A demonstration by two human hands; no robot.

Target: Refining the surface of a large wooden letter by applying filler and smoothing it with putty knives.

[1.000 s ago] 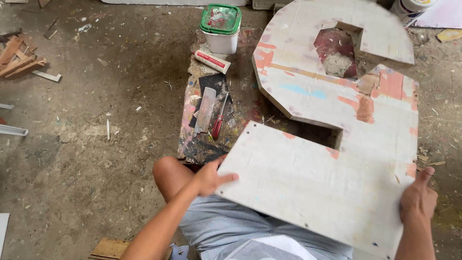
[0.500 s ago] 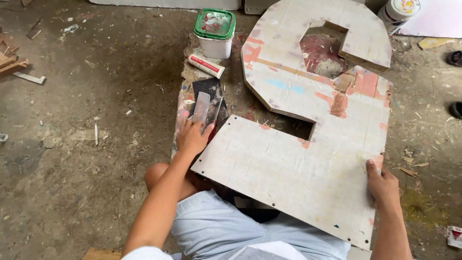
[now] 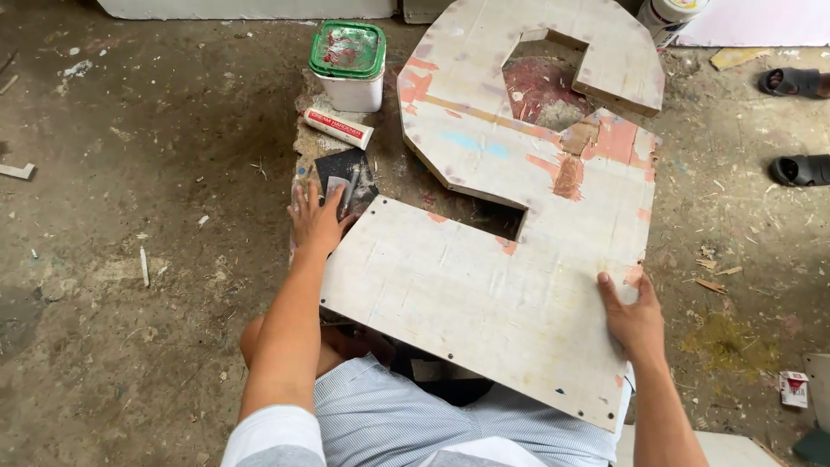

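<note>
A large flat wooden cutout [image 3: 484, 285], whitish with pink and blue paint patches, lies tilted over my lap and the floor. My right hand [image 3: 635, 316] grips its lower right edge. My left hand [image 3: 316, 216] reaches past the cutout's left corner and rests, fingers spread, on a dark sheet [image 3: 346, 169] with a putty knife [image 3: 335, 186] on a stained board. It holds nothing that I can see. A red and white tube [image 3: 337, 128] lies just beyond, in front of a white tub with a green lid [image 3: 348, 54].
The floor is bare dusty concrete with wood chips. Two dark sandals [image 3: 800, 125] lie at the far right. A white can [image 3: 670, 13] stands at the top right. A small red and white box [image 3: 791, 387] sits at the lower right.
My left hand has left the cutout's left edge and moved forward onto the dark sheet. My right hand has slid up along the right edge. The view has shifted left and closer.
</note>
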